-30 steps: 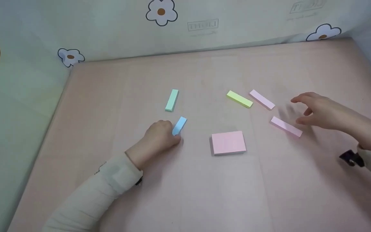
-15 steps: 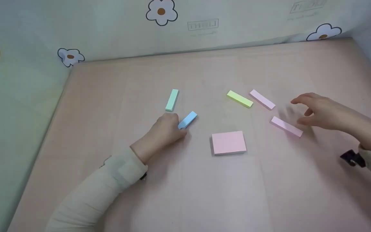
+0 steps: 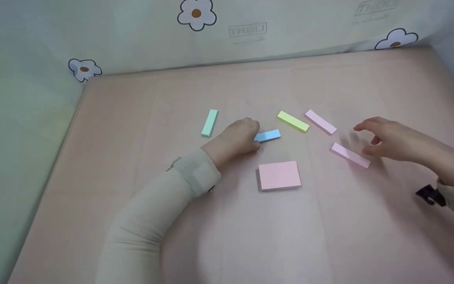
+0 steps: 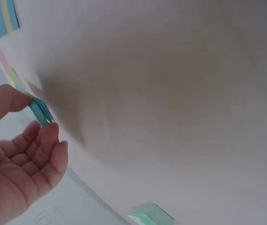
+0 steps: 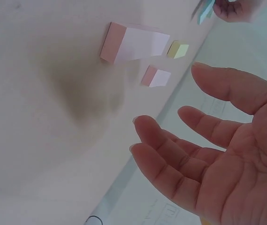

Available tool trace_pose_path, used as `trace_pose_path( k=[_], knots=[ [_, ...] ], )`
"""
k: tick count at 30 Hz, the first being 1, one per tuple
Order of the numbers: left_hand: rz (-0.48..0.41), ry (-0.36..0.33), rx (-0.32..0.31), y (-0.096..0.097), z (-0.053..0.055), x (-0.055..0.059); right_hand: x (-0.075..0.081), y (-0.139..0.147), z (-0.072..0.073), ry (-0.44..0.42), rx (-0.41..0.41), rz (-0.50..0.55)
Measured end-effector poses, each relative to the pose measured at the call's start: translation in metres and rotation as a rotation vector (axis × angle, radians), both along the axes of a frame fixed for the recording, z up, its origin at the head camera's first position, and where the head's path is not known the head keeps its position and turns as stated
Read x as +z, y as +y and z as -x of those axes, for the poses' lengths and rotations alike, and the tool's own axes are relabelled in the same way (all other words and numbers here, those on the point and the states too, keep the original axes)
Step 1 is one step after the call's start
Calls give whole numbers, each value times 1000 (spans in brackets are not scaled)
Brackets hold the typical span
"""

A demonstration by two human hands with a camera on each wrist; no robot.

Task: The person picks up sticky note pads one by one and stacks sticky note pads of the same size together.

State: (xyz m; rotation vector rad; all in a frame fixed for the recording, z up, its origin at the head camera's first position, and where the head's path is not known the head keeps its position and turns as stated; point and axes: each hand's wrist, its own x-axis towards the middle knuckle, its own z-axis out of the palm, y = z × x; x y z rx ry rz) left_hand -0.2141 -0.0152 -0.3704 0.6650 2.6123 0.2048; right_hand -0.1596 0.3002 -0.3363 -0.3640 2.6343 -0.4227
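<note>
Head view shows the left hand (image 3: 235,138) pinching the blue strip (image 3: 268,135) by one end, thumb and fingertips parted only by its thickness. Over the last second the strip has travelled away from the green strip (image 3: 209,123) and swung nearly crosswise; it now sits near the yellow strip (image 3: 293,121), beyond the pink block (image 3: 279,176). My reading: it is mid-move, not yet let go. It looks slim and straight, with layered edges in the left wrist view. The right hand (image 3: 386,138), fingers loosely bent and apart, holds nothing near two pink strips (image 3: 350,155).
</note>
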Motion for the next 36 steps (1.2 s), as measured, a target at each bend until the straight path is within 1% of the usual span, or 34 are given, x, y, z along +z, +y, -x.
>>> trace_pose_path(
  k=[3, 6, 9, 12, 18, 20, 22, 26, 29, 31, 33, 36],
  knots=[
    [21, 9, -61, 2, 7, -2, -2, 0, 0, -6, 4, 1],
    [9, -15, -82, 2, 12, -2, -3, 0, 0, -9, 10, 2],
    [-12, -48, -72, 1, 14, -1, -3, -1, 0, -14, 11, -1],
    [-32, -70, -50, 0, 13, 0, -2, -1, 1, -21, 8, -5],
    [-94, -77, -25, -6, 10, -1, -3, -2, 1, -44, 4, 0],
    [-96, -87, -9, -8, 10, 0, -4, -2, 2, -45, 3, -3],
    [-74, -98, 17, -12, 12, 2, -4, -1, 1, -42, 10, -12],
    [46, -108, 91, -23, 18, 9, -5, -1, 0, -36, 28, -53],
    [122, -103, 138, -31, 20, 12, -9, -4, -1, -65, 33, -67],
    [133, -87, 159, -34, 19, 12, -13, -7, -2, -89, 41, -60],
    [126, -56, 166, -34, 19, 13, -16, -9, -3, -114, 52, -52],
    [79, -38, 210, -33, 19, 11, -21, -12, -2, -127, 73, -52]
  ],
)
